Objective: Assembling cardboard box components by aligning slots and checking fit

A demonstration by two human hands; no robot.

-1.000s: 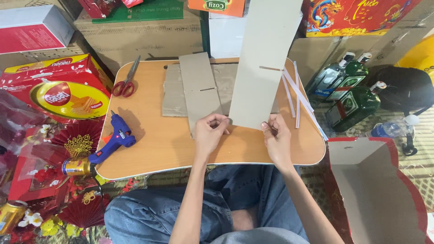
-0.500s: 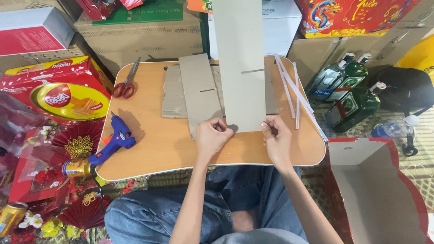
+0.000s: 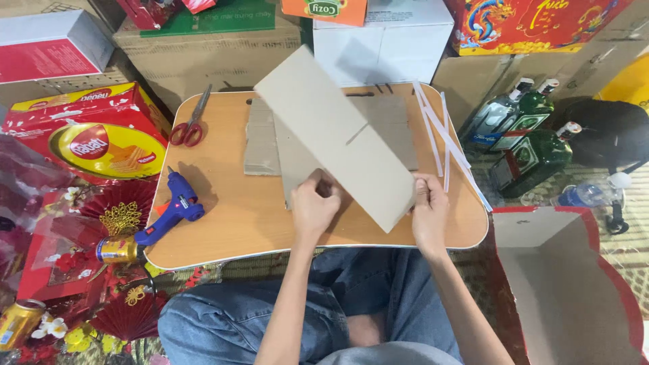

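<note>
Both my hands hold a long grey cardboard strip [image 3: 338, 128] with a short slit cut in it, over a small wooden lap table [image 3: 230, 209]. My left hand [image 3: 314, 206] grips its near edge on the left, and my right hand [image 3: 429, 206] pinches its near right corner. The strip tilts so its far end points up and to the left. Under it, more flat grey cardboard pieces [image 3: 263, 145] lie on the table.
Red-handled scissors [image 3: 191, 125] and a blue glue gun [image 3: 172, 209] lie on the table's left part, thin white strips [image 3: 443, 138] on its right. Bottles [image 3: 524, 132] stand to the right, an open red box [image 3: 568, 290] at lower right, boxes and red decorations around.
The cardboard strip has swung from leaning right, through upright, to leaning left. My hands stay at its near end and have shifted slightly.
</note>
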